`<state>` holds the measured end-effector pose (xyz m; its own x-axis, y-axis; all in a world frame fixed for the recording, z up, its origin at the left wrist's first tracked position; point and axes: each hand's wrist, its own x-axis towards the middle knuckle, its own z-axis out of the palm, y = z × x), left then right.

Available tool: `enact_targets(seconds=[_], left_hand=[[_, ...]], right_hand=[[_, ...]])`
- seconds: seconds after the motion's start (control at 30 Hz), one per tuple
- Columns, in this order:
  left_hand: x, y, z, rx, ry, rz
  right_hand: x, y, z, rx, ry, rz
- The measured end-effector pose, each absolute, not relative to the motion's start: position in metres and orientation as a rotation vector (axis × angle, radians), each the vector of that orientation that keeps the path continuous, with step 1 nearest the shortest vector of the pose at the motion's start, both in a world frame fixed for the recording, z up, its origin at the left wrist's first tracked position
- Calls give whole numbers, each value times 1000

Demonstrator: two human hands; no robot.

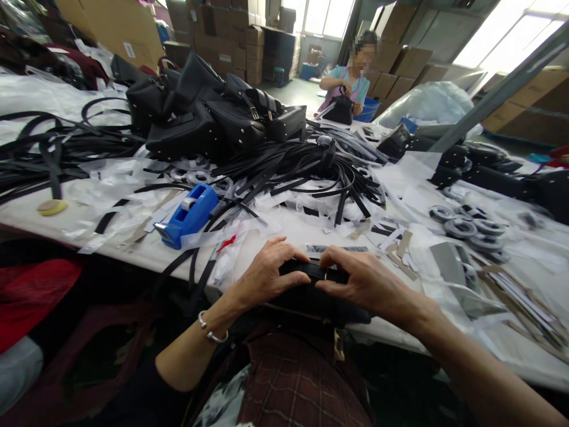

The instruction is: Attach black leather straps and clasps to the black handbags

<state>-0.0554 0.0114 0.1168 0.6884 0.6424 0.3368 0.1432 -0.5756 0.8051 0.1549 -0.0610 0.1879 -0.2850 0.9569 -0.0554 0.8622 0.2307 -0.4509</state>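
At the table's front edge lies a black handbag (306,303), partly hidden under my hands. Its black strap or handle (315,271) runs between my two hands. My left hand (269,270), with a silver bangle at the wrist, pinches the strap's left part between thumb and fingers. Gripping the right part close by, my right hand (362,276) has thumb and forefinger beside a small gold-coloured metal piece. Just beyond the hands is a short dark strip (335,249) on the table. A blue tape dispenser (189,214) stands to the left.
Black handbags (213,121) are piled at the back left, beside loose black straps (311,163). Rolls of tape (462,227) and a grey dispenser (448,267) are on the right. Across the table a person (351,89) handles a black bag. A slanted metal pole (502,86) rises at right.
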Motion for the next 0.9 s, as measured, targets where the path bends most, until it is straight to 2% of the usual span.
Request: enact_targets(seconds=[0.33,0.9], left_hand=[[-63,10,124,1668,698,809],[-128,50,71,1167,1057,1205]], right_hand=[[159,-62,191,-1751,-2364,407],[153,-56,174,-1668,-2243,276]])
